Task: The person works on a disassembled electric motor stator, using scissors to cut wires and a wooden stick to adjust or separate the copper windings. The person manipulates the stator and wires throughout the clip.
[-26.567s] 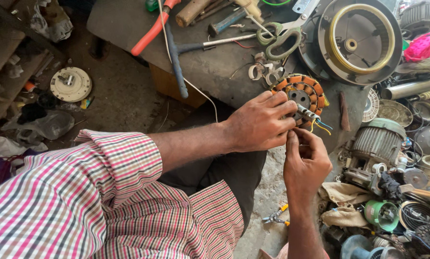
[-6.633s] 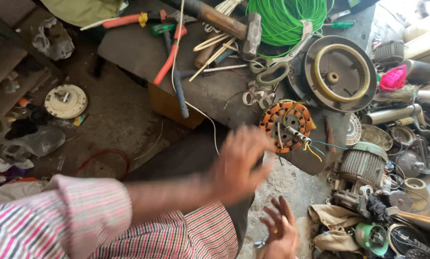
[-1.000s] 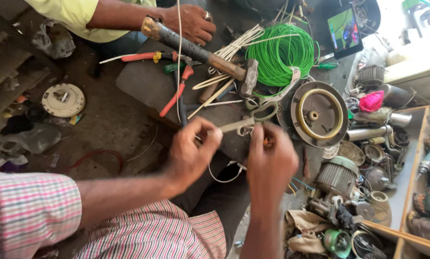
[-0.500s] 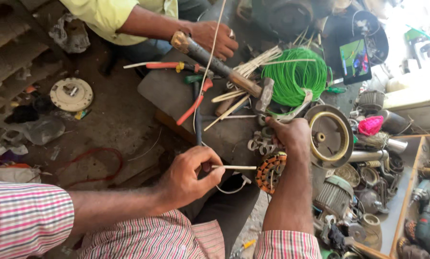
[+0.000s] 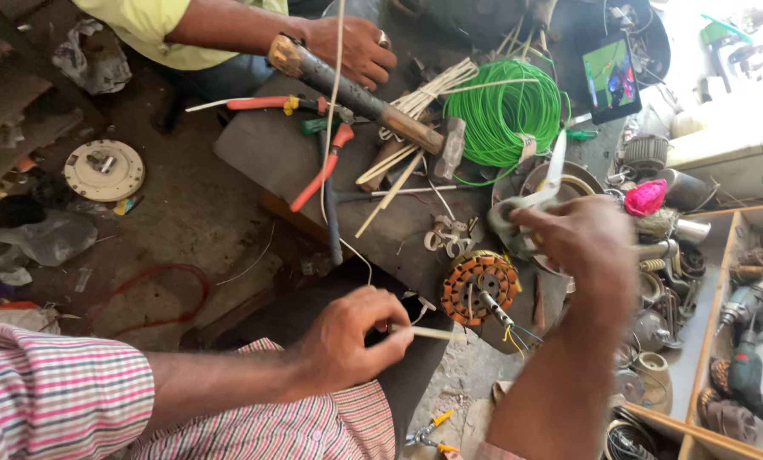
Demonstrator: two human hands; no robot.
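Scissors [image 5: 530,192], one pair with pale handles and a blade pointing up, sit in my right hand [image 5: 581,243], whose fingers are closed through the loops above the far side of the desk [image 5: 270,158]. My left hand [image 5: 347,341] is nearer my body, well apart from the right, pinching one thin pale stick [image 5: 428,332] between thumb and fingertips, the stick pointing right toward the single orange motor stator [image 5: 482,288] that lies on the desk's near edge with coloured wires trailing off it. I count one hammer [image 5: 373,102] lying diagonally across the desk, one coil of green wire [image 5: 500,111] beyond it, one pair of red-handled pliers [image 5: 322,170], and a loose bundle of pale sticks [image 5: 415,102] too overlapped to count. One other person's hand [image 5: 351,51] rests by the hammer's handle; that person's body is cut off by the top edge. One small screen [image 5: 610,75] stands behind the coil. My right forearm hides the parts heaped at the right, so I cannot make out what lies beneath it. One white round cover [image 5: 104,169] lies on the floor at left, and one drill [image 5: 743,366] rests in the wooden tray at the right edge, partly cut off.
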